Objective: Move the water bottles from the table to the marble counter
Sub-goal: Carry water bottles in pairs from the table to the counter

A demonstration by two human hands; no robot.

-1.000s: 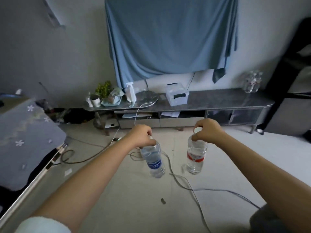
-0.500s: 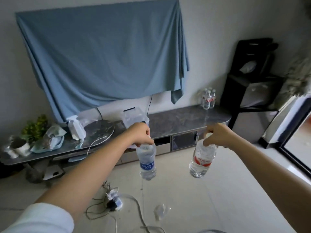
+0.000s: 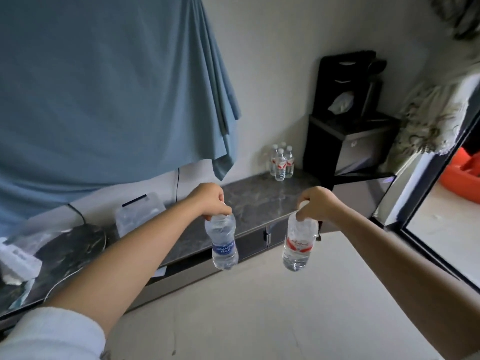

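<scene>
Item: blue-label bottle (image 3: 224, 242) and red-label bottle (image 3: 298, 245), hung by their necks from my pinching left hand (image 3: 209, 201) and right hand (image 3: 315, 203) before the marble counter (image 3: 259, 201); I judged lowering upright near the right-end bottle cluster (image 3: 281, 162) best.

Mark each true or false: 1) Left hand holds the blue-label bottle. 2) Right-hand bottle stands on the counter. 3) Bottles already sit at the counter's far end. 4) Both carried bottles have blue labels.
1) True: the left hand grips the blue-label bottle at its neck.
2) False: the right hand holds the red-label bottle in the air, short of the marble counter.
3) True: a cluster of bottles stands there.
4) False: one is red.
</scene>
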